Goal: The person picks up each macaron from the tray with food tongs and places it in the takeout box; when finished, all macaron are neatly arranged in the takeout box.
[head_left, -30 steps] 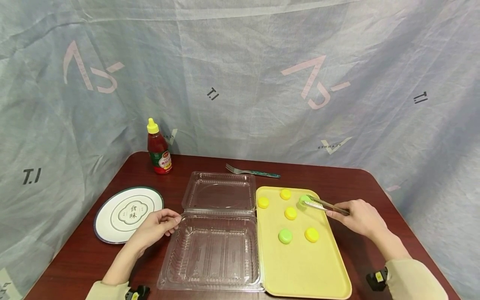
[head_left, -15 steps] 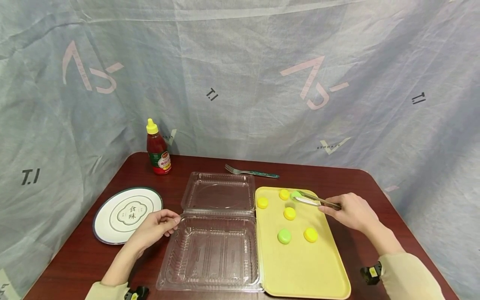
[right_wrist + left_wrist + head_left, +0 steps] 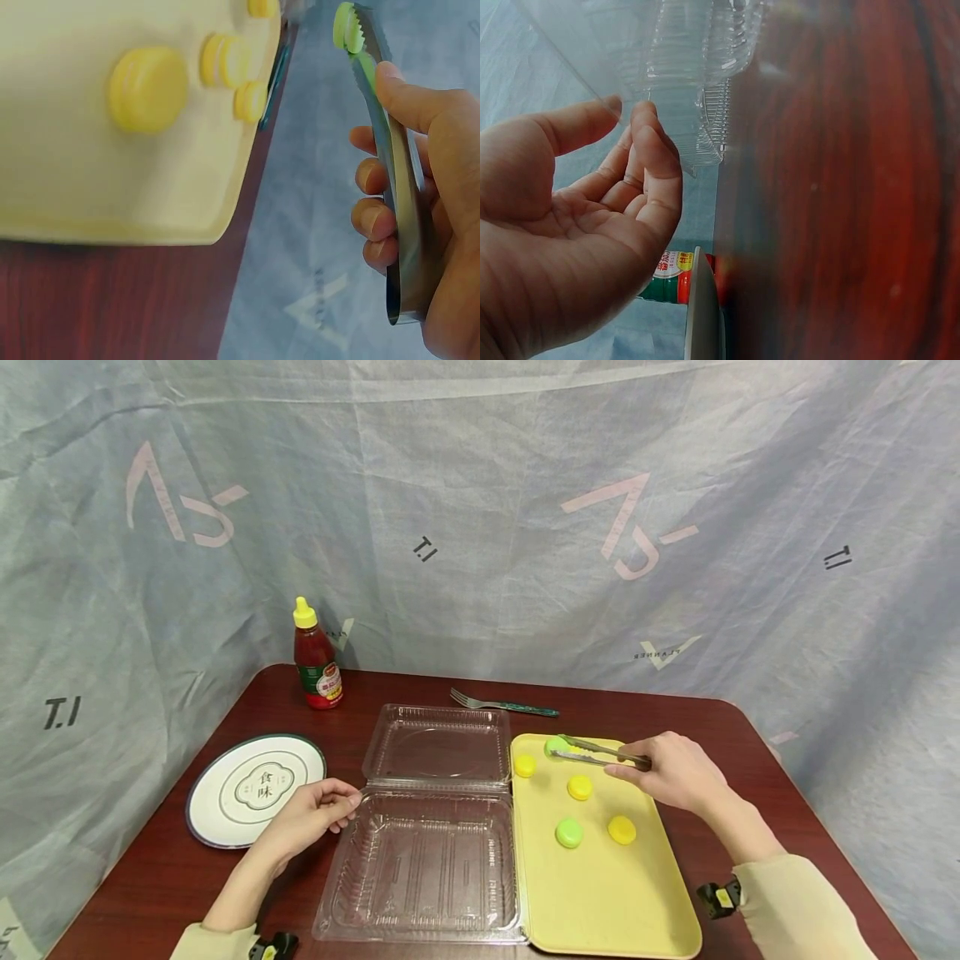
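My right hand [image 3: 672, 770] squeezes metal tongs [image 3: 406, 217] on a round green macaron [image 3: 554, 746] above the yellow rectangular tray [image 3: 607, 902]; beside it, my left hand [image 3: 307, 814] pinches the clear plastic clamshell [image 3: 423, 877], likely steadying.

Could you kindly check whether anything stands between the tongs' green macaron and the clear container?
The green macaron appears lifted; only the leftmost yellow macaron and the tray's left rim lie roughly beneath its path.

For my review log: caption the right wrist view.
Right hand holds tongs gripping a green macaron; yellow macarons sit on a tray.
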`<state>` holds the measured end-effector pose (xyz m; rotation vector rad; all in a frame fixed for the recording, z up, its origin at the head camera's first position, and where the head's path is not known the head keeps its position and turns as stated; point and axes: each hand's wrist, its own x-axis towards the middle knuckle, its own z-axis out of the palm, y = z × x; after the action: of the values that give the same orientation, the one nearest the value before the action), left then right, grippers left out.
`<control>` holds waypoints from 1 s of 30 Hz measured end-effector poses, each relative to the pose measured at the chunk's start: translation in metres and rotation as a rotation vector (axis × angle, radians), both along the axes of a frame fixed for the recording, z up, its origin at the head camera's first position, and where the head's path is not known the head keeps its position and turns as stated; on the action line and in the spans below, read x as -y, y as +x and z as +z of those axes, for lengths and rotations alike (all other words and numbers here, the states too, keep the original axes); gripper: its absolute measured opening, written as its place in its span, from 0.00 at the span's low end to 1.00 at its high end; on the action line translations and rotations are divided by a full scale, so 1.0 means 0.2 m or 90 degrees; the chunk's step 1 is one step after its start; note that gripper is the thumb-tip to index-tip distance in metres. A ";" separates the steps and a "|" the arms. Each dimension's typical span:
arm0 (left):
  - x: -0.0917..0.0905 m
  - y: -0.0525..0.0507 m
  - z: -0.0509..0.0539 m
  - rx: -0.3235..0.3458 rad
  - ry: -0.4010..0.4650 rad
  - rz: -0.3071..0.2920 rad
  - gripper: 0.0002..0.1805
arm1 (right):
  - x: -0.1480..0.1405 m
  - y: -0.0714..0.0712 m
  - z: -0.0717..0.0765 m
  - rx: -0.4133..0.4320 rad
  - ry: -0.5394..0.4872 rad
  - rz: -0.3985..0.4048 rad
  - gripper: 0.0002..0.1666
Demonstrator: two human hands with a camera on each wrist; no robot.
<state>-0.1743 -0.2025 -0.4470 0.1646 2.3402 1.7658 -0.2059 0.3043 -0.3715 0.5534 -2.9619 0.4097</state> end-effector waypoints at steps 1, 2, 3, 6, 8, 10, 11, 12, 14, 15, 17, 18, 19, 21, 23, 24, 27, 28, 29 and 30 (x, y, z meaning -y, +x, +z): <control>0.00 0.00 0.00 0.000 -0.001 0.000 0.14 | 0.02 0.00 0.01 -0.001 0.001 0.003 0.25; 0.00 0.00 0.00 0.000 -0.001 0.000 0.14 | 0.04 0.00 0.01 -0.004 0.001 0.008 0.24; 0.00 0.00 0.00 0.000 -0.002 0.000 0.14 | 0.06 0.00 0.02 -0.006 0.001 0.014 0.24; 0.00 0.00 0.01 -0.001 -0.001 -0.001 0.14 | 0.11 0.00 0.03 -0.018 0.000 0.031 0.21; 0.00 0.00 0.01 -0.001 0.001 -0.001 0.14 | 0.15 0.01 0.04 -0.022 0.000 0.039 0.20; 0.00 0.00 0.01 -0.001 0.002 -0.001 0.13 | 0.18 0.00 0.04 -0.019 0.001 0.046 0.19; 0.00 0.00 0.01 -0.002 0.003 -0.002 0.13 | 0.19 0.00 0.04 -0.018 0.002 0.050 0.18; 0.00 0.00 0.01 -0.002 0.003 -0.001 0.13 | 0.21 0.00 0.04 -0.018 0.004 0.055 0.18; 0.00 0.00 0.01 -0.003 0.003 -0.002 0.13 | 0.23 0.01 0.03 -0.019 0.002 0.072 0.18; 0.00 0.00 0.01 -0.003 0.002 -0.002 0.13 | 0.25 0.01 0.03 -0.021 0.001 0.081 0.18; 0.00 0.00 0.01 -0.004 0.001 -0.002 0.13 | 0.27 0.01 0.02 -0.027 0.001 0.098 0.18; 0.00 0.00 0.01 -0.005 0.001 -0.001 0.13 | 0.29 0.01 0.02 -0.030 -0.001 0.106 0.19; 0.00 0.00 0.00 -0.006 0.001 -0.001 0.13 | 0.30 0.01 0.02 -0.031 -0.003 0.113 0.20; 0.00 0.00 0.00 -0.007 0.001 -0.001 0.13 | 0.34 0.01 0.01 -0.036 -0.001 0.125 0.20; 0.00 0.00 0.00 -0.007 0.002 -0.001 0.13 | 0.37 0.01 0.01 -0.045 0.004 0.140 0.19; 0.00 0.00 0.00 -0.007 0.003 -0.001 0.13 | 0.39 0.01 0.01 -0.053 0.009 0.148 0.19; 0.00 0.00 0.00 -0.007 0.002 -0.002 0.13 | 0.44 0.01 0.00 -0.077 0.017 0.178 0.16; 0.00 0.00 0.00 -0.007 0.002 -0.002 0.13 | 0.45 0.01 0.00 -0.082 0.018 0.189 0.15; 0.00 0.00 0.00 -0.007 0.001 -0.002 0.13 | 0.47 0.01 0.00 -0.086 0.017 0.199 0.14; 0.00 0.00 0.00 -0.007 0.001 -0.003 0.13 | 0.48 0.01 -0.01 -0.089 0.014 0.209 0.12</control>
<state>-0.1740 -0.2024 -0.4468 0.1800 2.3445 1.7700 -0.2041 0.2084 -0.3730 1.0317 -2.7469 0.3480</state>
